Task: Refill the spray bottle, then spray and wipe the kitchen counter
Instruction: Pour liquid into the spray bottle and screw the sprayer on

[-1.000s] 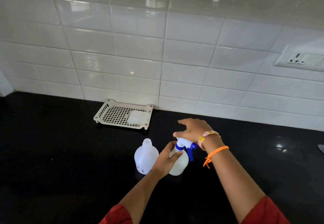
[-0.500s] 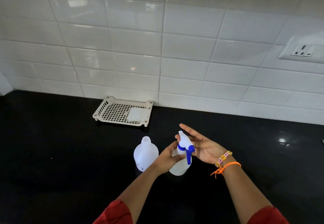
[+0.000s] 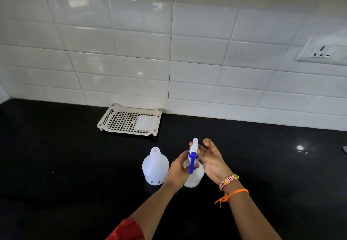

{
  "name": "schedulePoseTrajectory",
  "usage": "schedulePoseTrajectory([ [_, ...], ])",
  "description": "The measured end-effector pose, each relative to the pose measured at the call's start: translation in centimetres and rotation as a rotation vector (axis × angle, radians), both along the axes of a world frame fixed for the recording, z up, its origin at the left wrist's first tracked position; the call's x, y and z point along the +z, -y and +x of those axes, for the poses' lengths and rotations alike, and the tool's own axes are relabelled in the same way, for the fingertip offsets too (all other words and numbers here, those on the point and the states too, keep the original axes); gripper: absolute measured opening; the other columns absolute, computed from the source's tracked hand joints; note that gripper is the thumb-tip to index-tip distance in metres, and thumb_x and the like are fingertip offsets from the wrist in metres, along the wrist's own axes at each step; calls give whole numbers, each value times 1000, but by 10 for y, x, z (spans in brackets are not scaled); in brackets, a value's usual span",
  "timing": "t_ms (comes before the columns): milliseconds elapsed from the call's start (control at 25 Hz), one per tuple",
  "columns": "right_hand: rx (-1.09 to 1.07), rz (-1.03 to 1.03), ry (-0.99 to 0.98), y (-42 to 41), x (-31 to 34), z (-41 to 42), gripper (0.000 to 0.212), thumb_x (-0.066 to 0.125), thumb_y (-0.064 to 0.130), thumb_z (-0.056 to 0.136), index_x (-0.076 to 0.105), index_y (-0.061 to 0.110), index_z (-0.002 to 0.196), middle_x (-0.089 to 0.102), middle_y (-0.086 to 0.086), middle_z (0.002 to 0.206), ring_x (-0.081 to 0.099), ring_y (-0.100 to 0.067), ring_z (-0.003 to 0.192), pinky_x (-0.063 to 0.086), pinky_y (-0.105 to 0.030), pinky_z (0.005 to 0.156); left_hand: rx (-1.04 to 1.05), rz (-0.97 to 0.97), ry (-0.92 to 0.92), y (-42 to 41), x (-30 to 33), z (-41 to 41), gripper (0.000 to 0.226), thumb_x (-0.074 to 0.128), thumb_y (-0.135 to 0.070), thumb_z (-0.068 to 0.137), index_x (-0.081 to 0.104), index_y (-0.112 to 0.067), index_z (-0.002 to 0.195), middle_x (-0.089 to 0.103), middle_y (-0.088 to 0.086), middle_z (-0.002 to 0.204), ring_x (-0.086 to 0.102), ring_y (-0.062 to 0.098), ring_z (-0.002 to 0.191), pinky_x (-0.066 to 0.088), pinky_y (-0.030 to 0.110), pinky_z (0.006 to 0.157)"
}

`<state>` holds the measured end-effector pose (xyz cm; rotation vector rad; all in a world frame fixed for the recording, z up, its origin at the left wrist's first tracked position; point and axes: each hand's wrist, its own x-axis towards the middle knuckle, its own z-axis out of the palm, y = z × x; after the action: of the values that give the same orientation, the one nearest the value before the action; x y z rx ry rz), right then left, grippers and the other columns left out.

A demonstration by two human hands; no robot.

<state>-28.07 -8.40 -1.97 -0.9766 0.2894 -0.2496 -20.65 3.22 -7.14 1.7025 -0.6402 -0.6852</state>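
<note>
A white spray bottle with a white nozzle and blue trigger stands on the black counter. My left hand grips its body from the left. My right hand is cupped around the spray head from the right, fingers touching the nozzle and collar. A second white bottle with no cap stands just left of it, its neck open. A folded white cloth lies in a beige perforated tray by the wall.
The white tiled wall runs along the back of the counter. A wall socket sits at the upper right. A small grey object shows at the right edge.
My right hand came off the top of the spray head, opened palm-up beside it, then closed in around the head again. The trigger has turned to face me. My left hand kept its hold.
</note>
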Motion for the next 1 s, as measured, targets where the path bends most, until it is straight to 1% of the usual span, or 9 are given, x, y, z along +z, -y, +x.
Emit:
schedulePoseTrajectory([
  [40,39,-82,-9,2,5,-2,33,64,-6,71,59,20,90,71,-14,107,66,-24,104,57,-33,78,-5,1,-8,0,1,1,34,68,-30,84,50,-43,110,61,-19,108,57,11,107,43,20,89],
  [120,133,-419,-48,13,22,-10,48,61,-7,80,59,29,112,64,-4,124,57,-20,117,50,-36,93,-72,27,-28,1,5,3,39,67,-29,85,49,-33,119,59,-9,119,53,15,115,42,28,97],
  [240,248,-1225,-247,33,61,-15,73,57,-4,81,47,54,124,33,19,148,24,-8,139,23,-41,111,-173,155,99,4,12,7,56,65,-26,86,39,-24,136,51,0,135,45,18,125,37,32,102],
  [320,398,-1771,-347,32,79,-6,62,60,4,80,53,50,121,32,19,149,11,-11,144,15,-45,113,-236,189,165,5,13,9,61,65,-26,87,34,-23,140,50,1,137,46,18,126,37,27,101],
  [360,461,-1906,-347,25,85,2,51,63,10,80,58,44,118,41,16,145,17,-13,143,19,-45,112,-254,201,173,3,12,10,62,65,-27,87,34,-23,140,51,0,137,47,17,125,37,25,99],
  [440,515,-1987,-347,10,89,14,35,68,15,79,67,34,108,60,8,127,40,-17,132,36,-41,105,-244,208,137,0,9,11,58,65,-28,86,38,-23,138,53,0,134,48,17,124,37,25,99],
  [560,571,-1968,-405,2,89,24,28,70,13,78,71,25,103,68,1,112,58,-21,108,49,-33,90,-202,215,108,-2,5,12,54,67,-30,85,45,-21,133,57,1,130,49,19,122,38,29,101],
  [840,582,-1872,-505,-2,87,34,26,72,11,76,73,19,101,70,-3,106,63,-21,94,48,-26,79,-112,286,235,-4,-2,7,56,66,-42,82,45,-26,132,64,-1,121,58,20,110,43,23,90],
  [1000,554,-1852,-550,-3,84,32,25,73,13,76,73,18,100,71,-4,104,63,-20,93,50,-28,81,-11,312,298,-1,-2,-2,56,64,-47,82,45,-24,130,66,-1,115,61,16,99,49,28,92],
])
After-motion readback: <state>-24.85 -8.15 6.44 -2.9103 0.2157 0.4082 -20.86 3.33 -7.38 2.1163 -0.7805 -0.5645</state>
